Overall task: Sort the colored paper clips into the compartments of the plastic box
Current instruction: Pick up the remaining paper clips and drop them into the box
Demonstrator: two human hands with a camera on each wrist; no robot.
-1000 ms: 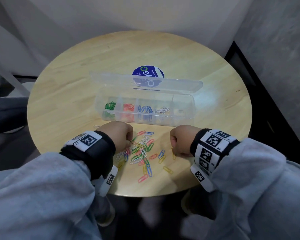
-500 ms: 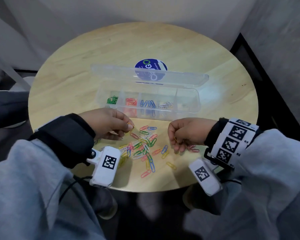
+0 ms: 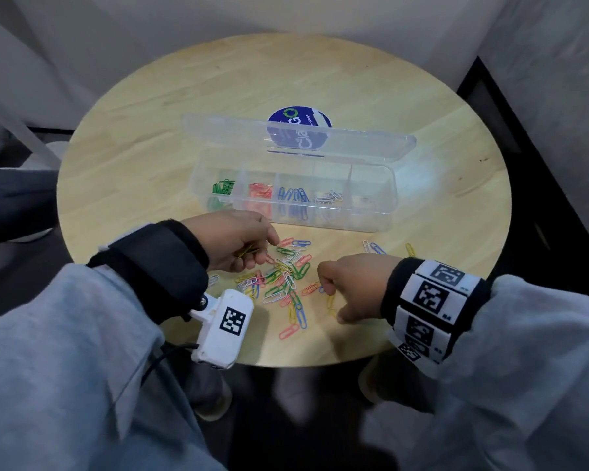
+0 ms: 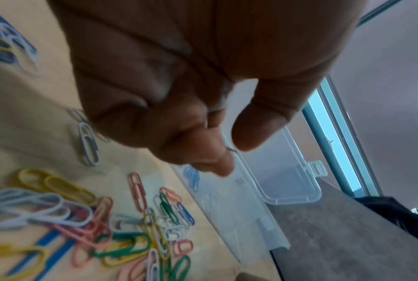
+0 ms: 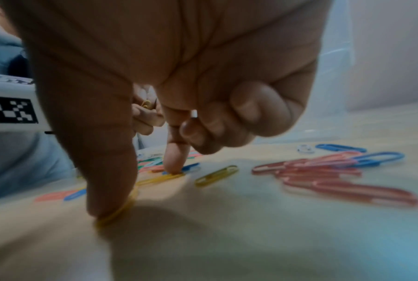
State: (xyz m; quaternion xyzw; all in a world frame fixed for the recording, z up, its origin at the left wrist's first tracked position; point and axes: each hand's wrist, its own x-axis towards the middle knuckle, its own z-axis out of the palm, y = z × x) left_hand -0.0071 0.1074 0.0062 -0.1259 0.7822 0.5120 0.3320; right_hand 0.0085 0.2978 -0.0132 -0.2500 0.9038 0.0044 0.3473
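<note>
The clear plastic box (image 3: pixel 371 212) lies lid open at mid-table, with green, red, blue and white clips in separate compartments. A mixed pile of paper clips (image 3: pixel 283 277) lies in front of it. My left hand (image 3: pixel 266 253) hovers over the pile's left side, its curled fingers holding yellow clips (image 3: pixel 245 251). The right hand (image 3: pixel 330 300) is down on the table right of the pile. In the right wrist view its thumb (image 5: pixel 111 199) and forefinger (image 5: pixel 174 161) pinch a yellow clip (image 5: pixel 116 213) lying flat; the other fingers are curled.
Another yellow clip (image 5: pixel 216 175), several pink clips (image 5: pixel 335 180) and blue clips (image 5: pixel 371 157) lie right of my right hand. A round blue sticker (image 3: pixel 298 125) shows behind the lid. The table's near edge (image 3: pixel 303 360) is close to both wrists.
My right hand has turned palm down and dropped onto a yellow clip near the table's front. The left hand stays raised over the pile with its yellow clips.
</note>
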